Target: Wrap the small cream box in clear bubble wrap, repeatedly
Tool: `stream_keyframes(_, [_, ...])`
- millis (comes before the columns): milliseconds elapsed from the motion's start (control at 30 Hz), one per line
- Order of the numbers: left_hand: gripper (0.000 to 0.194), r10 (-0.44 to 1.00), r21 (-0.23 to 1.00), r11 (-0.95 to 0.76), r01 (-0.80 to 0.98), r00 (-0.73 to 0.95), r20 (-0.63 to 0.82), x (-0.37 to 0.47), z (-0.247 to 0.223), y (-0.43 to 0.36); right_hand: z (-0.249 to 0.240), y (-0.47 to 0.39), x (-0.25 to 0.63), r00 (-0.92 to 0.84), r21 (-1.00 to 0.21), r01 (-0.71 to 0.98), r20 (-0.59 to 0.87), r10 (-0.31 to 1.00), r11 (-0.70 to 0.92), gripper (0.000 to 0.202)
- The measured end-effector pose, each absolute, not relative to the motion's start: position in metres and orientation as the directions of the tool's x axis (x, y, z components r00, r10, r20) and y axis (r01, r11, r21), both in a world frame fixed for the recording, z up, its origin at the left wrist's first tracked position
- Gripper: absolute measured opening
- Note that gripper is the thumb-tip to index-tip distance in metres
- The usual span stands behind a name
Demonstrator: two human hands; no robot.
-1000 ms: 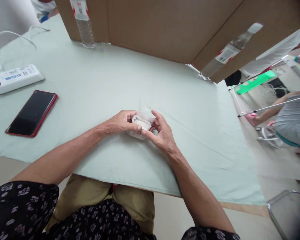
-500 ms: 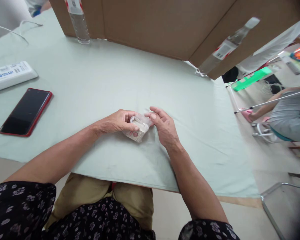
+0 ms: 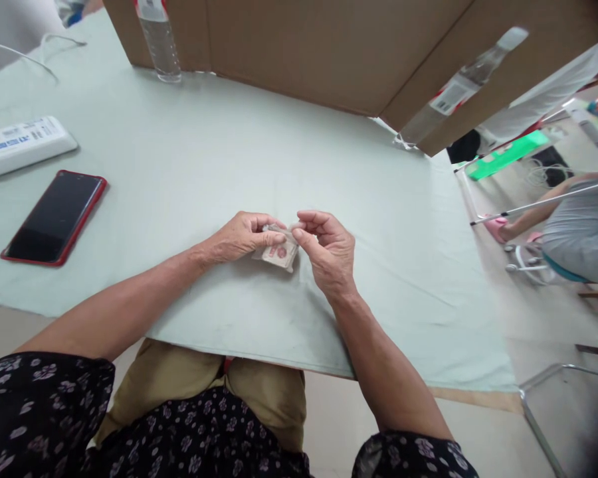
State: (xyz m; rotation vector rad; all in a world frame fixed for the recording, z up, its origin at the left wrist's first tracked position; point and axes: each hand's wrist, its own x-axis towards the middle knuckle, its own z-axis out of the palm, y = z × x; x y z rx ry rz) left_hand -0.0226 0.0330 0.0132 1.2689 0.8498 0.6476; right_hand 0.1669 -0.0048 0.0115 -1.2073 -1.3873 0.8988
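A small pale packet (image 3: 280,253) with a red mark, wrapped in clear crinkled plastic, is held just above or on the pale green cloth near the table's front edge; whether it touches the cloth is unclear. My left hand (image 3: 244,237) grips its left and upper side, thumb across the top. On the right, my right hand (image 3: 327,249) pinches the wrapper's upper right edge between thumb and forefinger, its other fingers curled.
A black phone with a red case (image 3: 54,218) and a white device (image 3: 24,147) lie at the left. Bottles stand at the back left (image 3: 160,46) and back right (image 3: 446,99) against a brown cardboard panel (image 3: 299,53). A seated person's leg (image 3: 543,206) shows beyond the right edge.
The packet has turned so that its red-marked face shows more. My right thumb and forefinger have come together at the wrapper, closer to my left hand.
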Motion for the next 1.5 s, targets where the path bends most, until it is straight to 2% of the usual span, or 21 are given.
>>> stream_keyframes(133, [0.059,0.856,0.976,0.218,-0.004,0.481,-0.189,-0.018,0.010,0.030,0.012,-0.007,0.166,0.049,-0.888,0.367,0.317,0.947,0.278,0.009])
stream_keyframes(233, [0.060,0.870,0.979,0.202,0.001,0.459,-0.180,-0.016,0.010,0.029,0.012,-0.010,0.167,-0.012,-0.807,0.470,0.400,0.916,0.358,0.005])
stream_keyframes(400, [0.062,0.890,0.987,0.158,-0.011,0.436,-0.138,-0.014,0.006,0.029,0.012,-0.011,0.172,-0.191,-0.563,0.626,0.560,0.806,0.540,0.010])
stream_keyframes(567, [0.052,0.932,0.999,0.001,0.041,0.361,-0.016,-0.014,0.001,0.028,0.007,-0.012,0.176,-0.367,-0.281,0.727,0.612,0.700,0.626,0.011])
stream_keyframes(733, [0.039,0.951,0.963,-0.175,0.203,0.289,0.111,-0.015,0.003,0.024,-0.001,-0.015,0.174,-0.441,-0.145,0.726,0.651,0.617,0.672,0.021])
stream_keyframes(900, [0.041,0.930,0.887,-0.302,0.350,0.311,0.195,-0.020,0.006,0.030,-0.008,-0.013,0.171,-0.463,-0.137,0.740,0.607,0.646,0.659,0.030])
stream_keyframes(1000, [0.042,0.943,0.902,-0.225,0.369,0.317,0.105,-0.024,0.007,0.037,-0.012,-0.012,0.171,-0.453,-0.183,0.755,0.549,0.703,0.629,0.038])
stream_keyframes(1100, [0.034,0.953,0.920,-0.129,0.371,0.304,0.011,-0.025,0.009,0.040,-0.013,-0.012,0.172,-0.442,-0.265,0.732,0.516,0.734,0.627,0.038])
stream_keyframes(1200, [0.040,0.956,0.940,-0.090,0.329,0.293,-0.011,-0.024,0.009,0.041,-0.011,-0.010,0.177,-0.359,-0.417,0.675,0.536,0.764,0.609,0.031])
stream_keyframes(1300, [0.043,0.955,0.951,-0.061,0.304,0.295,-0.033,-0.023,0.009,0.041,-0.009,-0.007,0.183,-0.234,-0.536,0.632,0.556,0.798,0.559,0.037])
stream_keyframes(1400, [0.048,0.956,0.949,-0.040,0.312,0.289,-0.055,-0.023,0.011,0.040,-0.010,-0.004,0.184,-0.261,-0.519,0.635,0.552,0.792,0.572,0.050])
stream_keyframes(1500, [0.053,0.955,0.954,-0.030,0.297,0.292,-0.061,-0.022,0.013,0.038,-0.012,-0.003,0.176,-0.367,-0.412,0.677,0.530,0.765,0.610,0.051])
